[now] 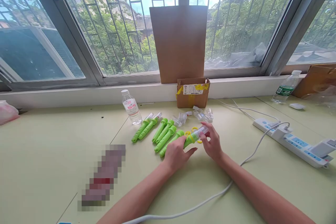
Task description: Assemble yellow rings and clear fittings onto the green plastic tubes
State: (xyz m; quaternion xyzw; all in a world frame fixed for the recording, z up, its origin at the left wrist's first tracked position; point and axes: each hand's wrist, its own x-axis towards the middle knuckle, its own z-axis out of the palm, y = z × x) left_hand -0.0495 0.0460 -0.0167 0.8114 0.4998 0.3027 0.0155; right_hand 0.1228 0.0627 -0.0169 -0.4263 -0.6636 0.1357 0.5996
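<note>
My left hand (pixel 177 152) is closed around the body of a green tube (pixel 191 140), most of which its fingers hide. My right hand (pixel 212 141) pinches the clear cap (pixel 201 131) at that tube's upper right end. Several green tubes without clear caps (pixel 166 138) lie side by side to the left of my left hand. Farther left lie two green tubes with clear caps (pixel 148 127). Yellow rings (pixel 194 129) rest on the table behind the held tube. Loose clear caps (pixel 181 119) are scattered behind them.
A plastic bottle (pixel 131 107) and a small cardboard box (pixel 193 94) stand near the window. At the right are a power strip (pixel 291 141) and another bottle (pixel 286 87). A white cable (pixel 220 193) runs beneath my right forearm. A blurred object (pixel 103 176) lies left.
</note>
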